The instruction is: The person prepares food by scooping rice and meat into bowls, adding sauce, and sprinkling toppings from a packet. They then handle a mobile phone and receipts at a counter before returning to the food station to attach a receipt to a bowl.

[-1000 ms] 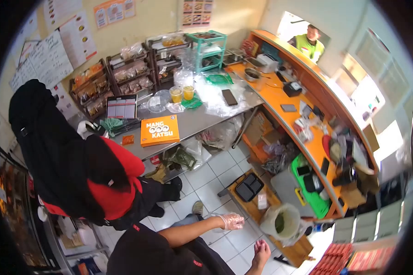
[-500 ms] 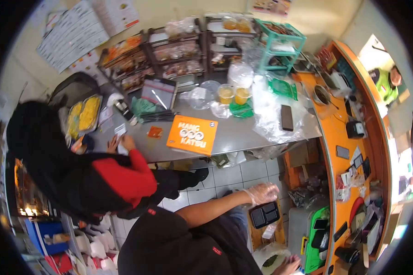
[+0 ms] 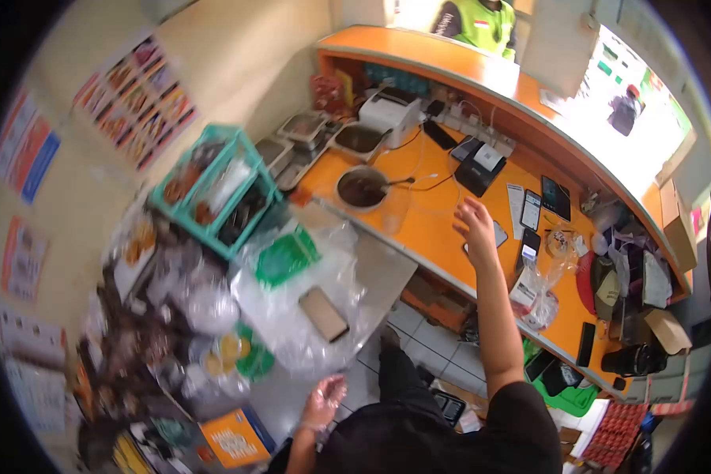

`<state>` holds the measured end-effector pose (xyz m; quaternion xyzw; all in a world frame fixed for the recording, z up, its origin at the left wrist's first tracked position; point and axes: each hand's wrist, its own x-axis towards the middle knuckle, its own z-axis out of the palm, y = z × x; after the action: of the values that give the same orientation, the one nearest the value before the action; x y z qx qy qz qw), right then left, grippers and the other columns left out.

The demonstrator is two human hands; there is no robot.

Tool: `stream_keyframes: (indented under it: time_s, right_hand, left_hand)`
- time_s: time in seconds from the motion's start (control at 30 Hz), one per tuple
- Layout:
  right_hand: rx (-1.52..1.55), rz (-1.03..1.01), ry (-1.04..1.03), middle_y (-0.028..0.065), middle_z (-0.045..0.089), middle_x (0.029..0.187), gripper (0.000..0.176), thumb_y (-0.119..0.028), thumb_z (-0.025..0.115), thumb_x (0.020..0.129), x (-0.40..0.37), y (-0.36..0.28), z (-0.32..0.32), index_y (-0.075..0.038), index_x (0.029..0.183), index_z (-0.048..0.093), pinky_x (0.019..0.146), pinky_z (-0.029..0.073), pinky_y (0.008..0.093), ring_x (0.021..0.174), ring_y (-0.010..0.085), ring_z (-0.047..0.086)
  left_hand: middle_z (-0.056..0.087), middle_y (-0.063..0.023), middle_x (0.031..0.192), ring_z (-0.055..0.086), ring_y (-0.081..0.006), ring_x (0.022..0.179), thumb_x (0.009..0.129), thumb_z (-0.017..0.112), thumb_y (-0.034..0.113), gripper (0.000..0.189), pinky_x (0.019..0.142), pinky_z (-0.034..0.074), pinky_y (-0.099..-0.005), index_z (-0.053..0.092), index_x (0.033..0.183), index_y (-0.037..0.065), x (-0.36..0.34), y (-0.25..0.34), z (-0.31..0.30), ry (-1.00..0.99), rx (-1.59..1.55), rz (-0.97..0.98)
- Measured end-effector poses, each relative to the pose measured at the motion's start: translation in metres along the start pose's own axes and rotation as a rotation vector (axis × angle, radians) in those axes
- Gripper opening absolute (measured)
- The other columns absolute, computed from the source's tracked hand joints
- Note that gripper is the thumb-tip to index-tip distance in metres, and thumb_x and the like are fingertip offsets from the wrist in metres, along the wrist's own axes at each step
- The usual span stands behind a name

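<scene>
My right hand (image 3: 475, 231) is bare and stretched over the orange counter, fingers apart and slightly bent, nothing in them. Beside it, partly behind the wrist, lies a phone (image 3: 499, 234). Just beyond are a black receipt printer (image 3: 479, 172) with a paper slip and a pot of dark sauce (image 3: 362, 188). My left hand (image 3: 324, 401), in a thin clear plastic glove, hovers low by the edge of the metal table with loosely curled, empty fingers. Closest to it on the table, a phone (image 3: 324, 313) rests on clear plastic bags (image 3: 292, 347).
An orange printed box (image 3: 234, 437) lies at the table's near end. A teal rack (image 3: 213, 193) stands by the wall. More phones (image 3: 532, 209) and a bagged item (image 3: 539, 308) crowd the counter. A person in a green vest (image 3: 482, 28) stands outside the counter.
My view has swung right toward the orange counter. My right hand has moved from low by the plastic bag up over the counter; my gloved left hand is now beside the metal table.
</scene>
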<state>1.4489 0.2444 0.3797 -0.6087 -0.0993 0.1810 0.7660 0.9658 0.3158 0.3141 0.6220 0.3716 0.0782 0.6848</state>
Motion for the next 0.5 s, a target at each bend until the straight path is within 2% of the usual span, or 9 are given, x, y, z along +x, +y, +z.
stream_keyframes:
  time_s: [0.03,0.1,0.17,0.2,0.27,0.33,0.4,0.43,0.5]
  right_hand:
    - [0.041,0.032,0.053,0.0096,0.055,0.114,0.044,-0.018,0.057,0.092,0.047,0.003,-0.008,-0.002,0.131,0.046,0.082,0.048,0.0323,0.102,0.0171,0.055]
    - [-0.13,-0.004,0.231,0.0124,0.055,0.114,0.054,-0.018,0.062,0.086,0.138,0.022,-0.033,0.002,0.133,0.042,0.084,0.048,0.0358,0.103,0.0218,0.055]
    - [-0.602,-0.242,0.468,0.0168,0.055,0.117,0.064,-0.018,0.068,0.079,0.24,0.079,-0.078,0.005,0.132,0.041,0.089,0.046,0.0369,0.107,0.0277,0.055]
    - [-0.596,-0.229,0.489,0.0168,0.055,0.117,0.064,-0.018,0.068,0.079,0.262,0.079,-0.089,0.005,0.132,0.041,0.089,0.046,0.0369,0.107,0.0277,0.055]
    - [-0.595,-0.23,0.466,0.0231,0.056,0.121,0.067,-0.02,0.073,0.073,0.283,0.076,-0.095,0.006,0.128,0.044,0.095,0.043,0.0408,0.115,0.0396,0.053]
    - [-0.562,-0.12,0.551,0.0223,0.057,0.121,0.069,-0.023,0.073,0.074,0.284,0.065,-0.085,0.004,0.129,0.042,0.097,0.042,0.0411,0.116,0.039,0.053]
    - [-0.56,0.11,0.692,0.0185,0.057,0.123,0.078,-0.037,0.076,0.071,0.283,0.056,-0.074,-0.003,0.132,0.041,0.099,0.039,0.0442,0.119,0.0371,0.051]
    - [-0.564,0.121,0.71,0.0185,0.057,0.123,0.078,-0.037,0.076,0.071,0.277,0.048,-0.066,-0.003,0.132,0.041,0.099,0.039,0.0442,0.119,0.0371,0.051]
    - [-0.925,0.311,0.626,0.0184,0.05,0.129,0.083,-0.046,0.078,0.067,0.267,0.021,-0.044,-0.007,0.131,0.042,0.099,0.036,0.0489,0.123,0.0381,0.044]
  left_hand:
    - [0.063,-0.0066,0.108,0.06,-0.0137,0.1,0.092,0.06,0.008,0.031,0.088,0.049,-0.0279,0.054,0.121,0.001,0.016,0.016,0.004,-0.005,-0.053,-0.031]
    - [0.063,-0.0074,0.11,0.059,-0.0144,0.102,0.091,0.062,0.007,0.031,0.092,0.047,-0.0286,0.054,0.119,0.0,0.046,0.041,0.011,-0.018,-0.09,-0.014]
    - [0.063,-0.0079,0.11,0.059,-0.0144,0.103,0.09,0.063,0.007,0.031,0.092,0.047,-0.0283,0.055,0.119,0.001,0.075,0.074,0.014,-0.01,-0.066,-0.059]
    - [0.063,-0.0083,0.11,0.059,-0.0146,0.103,0.09,0.063,0.007,0.03,0.092,0.046,-0.0285,0.055,0.118,0.001,0.087,0.086,0.014,-0.006,-0.008,-0.013]
    - [0.063,-0.0082,0.109,0.059,-0.0148,0.103,0.09,0.063,0.008,0.029,0.092,0.046,-0.029,0.056,0.118,0.002,0.109,0.099,0.007,0.029,0.029,0.01]
    - [0.063,-0.0079,0.108,0.059,-0.0157,0.103,0.09,0.063,0.009,0.028,0.091,0.046,-0.0303,0.056,0.117,0.002,0.123,0.1,0.0,0.108,0.06,0.097]
    - [0.063,-0.0081,0.108,0.059,-0.0159,0.102,0.09,0.063,0.008,0.029,0.091,0.046,-0.0305,0.056,0.117,0.002,0.131,0.112,-0.005,0.134,0.072,0.044]
    - [0.063,-0.0083,0.108,0.059,-0.0161,0.102,0.09,0.063,0.008,0.029,0.091,0.046,-0.0307,0.056,0.117,0.002,0.136,0.117,-0.008,0.175,0.081,0.014]
    - [0.062,-0.0088,0.108,0.059,-0.0166,0.1,0.09,0.063,0.009,0.029,0.091,0.047,-0.0306,0.056,0.117,0.002,0.144,0.117,-0.012,0.163,0.07,0.023]
